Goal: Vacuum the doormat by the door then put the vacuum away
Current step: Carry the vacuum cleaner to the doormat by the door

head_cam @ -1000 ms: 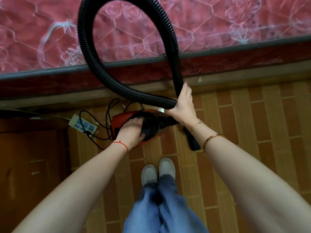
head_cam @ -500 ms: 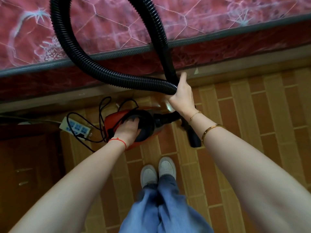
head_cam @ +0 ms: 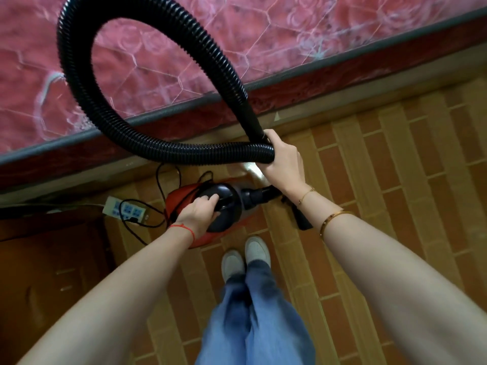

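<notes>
A small red and black vacuum (head_cam: 226,204) hangs just above the floor in front of my feet. My left hand (head_cam: 199,213) grips its black top handle. The black ribbed hose (head_cam: 87,101) loops up in a big arc over the mattress and comes back down. My right hand (head_cam: 283,160) holds both runs of the hose together where they cross. The black nozzle (head_cam: 300,219) points down at the floor under my right wrist. No doormat is in view.
A red patterned mattress (head_cam: 290,35) on a bed frame fills the top. A white power strip (head_cam: 123,210) with black cords (head_cam: 137,227) lies on the floor left of the vacuum. A dark wooden cabinet (head_cam: 47,272) stands at the lower left. Brick-patterned flooring (head_cam: 382,167) extends right.
The hose loop has swung up and to the right, and my right hand has closed round both runs. My left hand has shifted its grip on the vacuum handle.
</notes>
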Demonstrator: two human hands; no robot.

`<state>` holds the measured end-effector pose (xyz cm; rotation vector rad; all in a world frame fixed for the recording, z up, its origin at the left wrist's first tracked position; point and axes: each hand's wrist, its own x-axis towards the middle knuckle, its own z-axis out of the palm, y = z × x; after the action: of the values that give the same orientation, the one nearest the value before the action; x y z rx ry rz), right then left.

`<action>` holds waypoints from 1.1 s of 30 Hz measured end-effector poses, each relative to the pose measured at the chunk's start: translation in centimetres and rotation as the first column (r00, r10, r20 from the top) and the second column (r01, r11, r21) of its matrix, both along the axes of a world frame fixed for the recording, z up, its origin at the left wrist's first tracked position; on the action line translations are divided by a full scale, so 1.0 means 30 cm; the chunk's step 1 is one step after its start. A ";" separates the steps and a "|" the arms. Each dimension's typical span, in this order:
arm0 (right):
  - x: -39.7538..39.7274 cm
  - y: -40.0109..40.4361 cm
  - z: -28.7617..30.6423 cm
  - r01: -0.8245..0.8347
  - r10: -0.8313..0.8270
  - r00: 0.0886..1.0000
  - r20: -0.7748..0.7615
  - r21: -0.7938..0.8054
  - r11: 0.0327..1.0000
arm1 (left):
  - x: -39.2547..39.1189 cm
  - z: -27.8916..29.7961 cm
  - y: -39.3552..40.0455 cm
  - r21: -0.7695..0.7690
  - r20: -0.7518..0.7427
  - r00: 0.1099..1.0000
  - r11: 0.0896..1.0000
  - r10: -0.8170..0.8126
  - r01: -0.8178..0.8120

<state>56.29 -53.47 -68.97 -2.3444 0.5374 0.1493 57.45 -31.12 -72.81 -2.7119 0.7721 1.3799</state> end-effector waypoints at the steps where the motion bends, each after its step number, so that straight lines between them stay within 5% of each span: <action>1: -0.018 -0.018 0.042 0.019 -0.019 1.000 0.000 0.012 1.000 | -0.007 0.040 -0.015 -0.003 0.000 1.000 1.000 -0.020 0.020; 15: -0.465 -0.258 0.560 0.390 -0.395 0.913 0.102 0.069 0.918 | -0.150 0.533 -0.348 -0.069 0.070 0.915 0.914 -0.396 0.401; 33: -1.307 -0.282 0.800 0.874 -0.856 0.478 0.195 -0.010 0.486 | -0.634 0.735 -0.736 -0.100 0.129 0.508 0.499 -0.851 0.861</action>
<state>17.07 -61.92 -44.96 -1.8504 1.6170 -0.5737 38.43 -53.21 -50.77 -1.8265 1.9230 0.9533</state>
